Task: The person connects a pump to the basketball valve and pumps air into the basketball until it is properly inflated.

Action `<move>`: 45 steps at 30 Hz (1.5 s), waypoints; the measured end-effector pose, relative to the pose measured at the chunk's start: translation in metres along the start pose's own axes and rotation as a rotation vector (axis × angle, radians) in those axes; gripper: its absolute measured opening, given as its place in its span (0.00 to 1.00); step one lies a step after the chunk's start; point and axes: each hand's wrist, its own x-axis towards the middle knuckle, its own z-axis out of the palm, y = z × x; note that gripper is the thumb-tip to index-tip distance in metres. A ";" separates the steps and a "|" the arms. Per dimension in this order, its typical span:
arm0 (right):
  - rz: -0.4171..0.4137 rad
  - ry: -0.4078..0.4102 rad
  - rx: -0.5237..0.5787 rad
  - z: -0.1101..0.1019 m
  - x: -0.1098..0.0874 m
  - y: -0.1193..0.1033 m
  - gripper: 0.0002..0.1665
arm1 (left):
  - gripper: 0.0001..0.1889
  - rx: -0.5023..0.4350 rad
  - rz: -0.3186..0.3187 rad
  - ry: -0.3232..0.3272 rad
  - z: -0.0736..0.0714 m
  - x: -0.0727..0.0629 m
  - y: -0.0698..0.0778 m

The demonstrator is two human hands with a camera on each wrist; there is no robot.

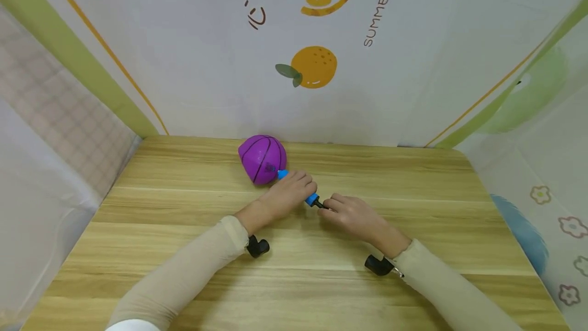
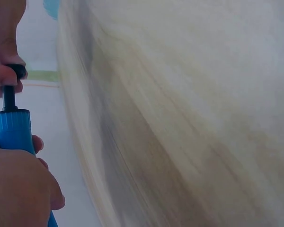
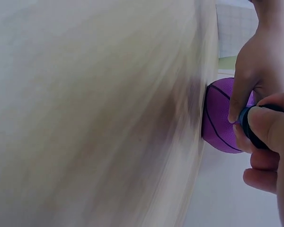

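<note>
A purple ball with black lines [image 1: 263,160], partly collapsed and pointed at its left side, lies near the back of the table. The blue hand pump [image 1: 312,199] has its front end against the ball's right side. My left hand [image 1: 289,191] grips the pump's blue barrel. With thumb and fingers, my right hand [image 1: 351,214] holds the black handle at the rear of the pump. A short stretch of black rod [image 2: 9,98] shows between barrel and handle in the left wrist view. In the right wrist view the ball [image 3: 222,116] sits behind both hands.
The wood-grain table [image 1: 294,285] extends around the hands. A white curtain with orange prints [image 1: 206,65] hangs along the table's back edge, and more cloth hangs at both sides. Black wrist mounts [image 1: 258,247] sit beneath the forearms.
</note>
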 end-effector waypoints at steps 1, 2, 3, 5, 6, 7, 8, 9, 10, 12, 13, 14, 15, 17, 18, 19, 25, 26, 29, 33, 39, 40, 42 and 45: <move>-0.003 0.003 0.002 -0.001 -0.001 -0.001 0.29 | 0.11 -0.003 0.003 0.006 0.000 0.000 -0.001; -0.005 0.005 0.005 -0.002 -0.002 -0.001 0.29 | 0.11 -0.005 0.005 0.011 0.000 -0.001 -0.001; -0.007 0.006 0.011 -0.003 -0.004 -0.002 0.29 | 0.11 -0.007 0.006 0.016 0.000 -0.001 -0.002; -0.005 0.003 0.023 -0.006 -0.008 -0.003 0.28 | 0.11 -0.011 0.001 0.023 0.000 -0.001 -0.003; -0.003 -0.002 0.026 -0.008 -0.010 -0.004 0.27 | 0.11 -0.011 -0.001 0.026 0.000 -0.002 -0.003; -0.001 -0.005 0.030 -0.010 -0.012 -0.005 0.27 | 0.10 -0.014 -0.002 0.028 0.000 -0.002 -0.004; 0.004 -0.010 0.034 -0.012 -0.015 -0.006 0.26 | 0.10 -0.016 -0.004 0.028 -0.001 -0.002 -0.004; 0.007 -0.014 0.039 -0.015 -0.017 -0.007 0.26 | 0.10 -0.016 -0.004 0.027 -0.001 -0.002 -0.004; 0.012 -0.021 0.042 -0.018 -0.019 -0.008 0.27 | 0.10 -0.017 -0.004 0.027 -0.001 -0.003 -0.005; 0.017 -0.031 0.048 -0.023 -0.024 -0.010 0.27 | 0.10 -0.018 -0.004 0.026 -0.001 -0.003 -0.005; 0.017 -0.031 0.049 -0.025 -0.027 -0.011 0.28 | 0.10 -0.019 -0.004 0.025 -0.002 -0.003 -0.005; 0.018 -0.033 0.050 -0.028 -0.029 -0.012 0.29 | 0.10 -0.018 -0.005 0.023 -0.002 -0.003 -0.006; 0.017 -0.033 0.049 -0.030 -0.032 -0.013 0.29 | 0.10 -0.018 -0.006 0.021 -0.002 -0.004 -0.006; 0.012 -0.025 0.046 -0.034 -0.037 -0.015 0.30 | 0.10 -0.022 -0.010 0.020 -0.003 -0.004 -0.007; 0.010 -0.018 0.046 -0.036 -0.040 -0.015 0.30 | 0.10 -0.023 -0.014 0.019 -0.003 -0.004 -0.007; 0.007 -0.010 0.044 -0.038 -0.042 -0.016 0.30 | 0.10 -0.024 -0.017 0.019 -0.003 -0.005 -0.007; 0.017 0.009 0.070 -0.043 -0.050 -0.018 0.27 | 0.11 -0.029 -0.027 0.009 -0.004 -0.004 -0.008; 0.023 0.004 0.076 -0.042 -0.050 -0.018 0.27 | 0.11 -0.029 -0.026 0.000 -0.004 -0.004 -0.007; 0.036 -0.010 0.072 -0.041 -0.047 -0.017 0.27 | 0.12 -0.019 -0.022 -0.017 -0.004 -0.003 -0.005; 0.037 -0.014 0.066 -0.037 -0.038 -0.012 0.28 | 0.12 -0.002 -0.023 -0.024 -0.004 -0.001 -0.003; 0.036 -0.029 0.074 -0.025 -0.022 -0.006 0.27 | 0.09 0.008 -0.026 -0.024 -0.004 0.001 -0.001; 0.034 -0.030 0.070 -0.023 -0.020 -0.005 0.28 | 0.09 0.008 -0.025 -0.024 -0.004 0.001 -0.001; 0.026 -0.026 0.063 -0.018 -0.015 -0.003 0.27 | 0.09 0.008 -0.025 -0.023 -0.004 0.001 0.000; 0.009 -0.010 0.049 -0.011 -0.008 0.000 0.27 | 0.09 0.014 -0.023 -0.016 -0.004 0.000 0.003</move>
